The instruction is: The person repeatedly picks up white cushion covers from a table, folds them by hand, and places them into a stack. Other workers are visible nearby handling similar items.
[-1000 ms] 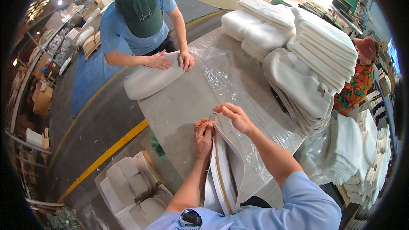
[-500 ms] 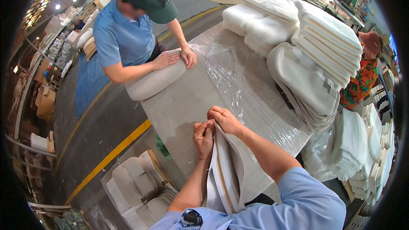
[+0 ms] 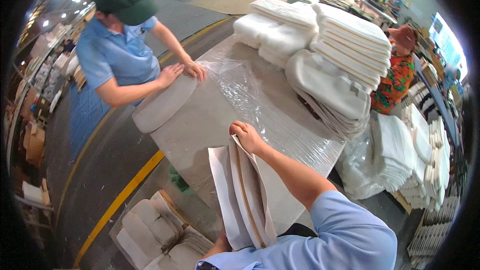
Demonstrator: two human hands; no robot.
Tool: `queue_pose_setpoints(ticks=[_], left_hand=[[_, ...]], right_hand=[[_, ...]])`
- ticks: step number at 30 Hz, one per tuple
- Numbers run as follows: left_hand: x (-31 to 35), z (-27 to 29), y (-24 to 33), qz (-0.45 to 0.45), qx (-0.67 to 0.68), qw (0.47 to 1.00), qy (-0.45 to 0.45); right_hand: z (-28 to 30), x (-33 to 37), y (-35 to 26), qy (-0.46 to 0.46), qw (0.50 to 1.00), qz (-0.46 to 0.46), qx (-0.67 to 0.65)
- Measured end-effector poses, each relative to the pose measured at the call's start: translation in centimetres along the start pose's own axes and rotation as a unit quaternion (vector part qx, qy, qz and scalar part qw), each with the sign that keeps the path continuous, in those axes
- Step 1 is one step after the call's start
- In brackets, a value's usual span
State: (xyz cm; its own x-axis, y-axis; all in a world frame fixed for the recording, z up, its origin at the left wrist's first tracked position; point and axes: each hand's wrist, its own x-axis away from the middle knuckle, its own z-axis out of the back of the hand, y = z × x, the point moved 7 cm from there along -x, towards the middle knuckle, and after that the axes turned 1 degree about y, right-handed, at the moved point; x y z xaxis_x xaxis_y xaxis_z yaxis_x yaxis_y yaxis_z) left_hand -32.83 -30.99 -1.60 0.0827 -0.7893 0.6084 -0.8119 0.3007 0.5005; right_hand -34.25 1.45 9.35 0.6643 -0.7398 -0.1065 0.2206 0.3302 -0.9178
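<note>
A pale grey fabric cover [image 3: 227, 190] with a long tan zipper strip [image 3: 245, 190] stands upright in front of me, its sides spread at the left. My right hand [image 3: 247, 136] pinches the far top end of the cover, fingers closed on it. My left forearm [image 3: 222, 242] reaches up from the lower edge behind the cover, and the cloth hides the fingers of my left hand. Under the cover lies the grey tabletop [image 3: 195, 125].
Across the table a co-worker [image 3: 117, 45] presses both hands on a grey cushion [image 3: 167, 100]. White padded stacks [image 3: 350, 45] and folded grey covers [image 3: 330, 87] lie at the right, beside clear plastic film [image 3: 270, 105]. Several cushions [image 3: 150, 225] sit lower left.
My left hand has left the cover's top end and gone down behind the cloth. The cover's left side has spread outward. My right hand still holds the top. The whole view has shifted.
</note>
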Motion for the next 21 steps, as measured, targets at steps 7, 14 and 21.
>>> queue_pose_setpoints(ticks=[7, 14, 21], left_hand=[[6.6, 5.8, -9.3, 0.181, -0.093, 0.978, 0.044], [1.4, -0.9, -3.4, 0.069, -0.139, 0.982, -0.105], [-1.7, -21.0, 9.9, -0.243, -0.209, 0.922, -0.219]], right_hand=[[8.3, 5.3, 2.4, 0.235, 0.965, -0.014, -0.113], [26.6, 17.9, 6.6, 0.58, 0.804, -0.018, -0.128], [39.1, 30.0, 8.1, 0.761, 0.609, 0.064, -0.216]])
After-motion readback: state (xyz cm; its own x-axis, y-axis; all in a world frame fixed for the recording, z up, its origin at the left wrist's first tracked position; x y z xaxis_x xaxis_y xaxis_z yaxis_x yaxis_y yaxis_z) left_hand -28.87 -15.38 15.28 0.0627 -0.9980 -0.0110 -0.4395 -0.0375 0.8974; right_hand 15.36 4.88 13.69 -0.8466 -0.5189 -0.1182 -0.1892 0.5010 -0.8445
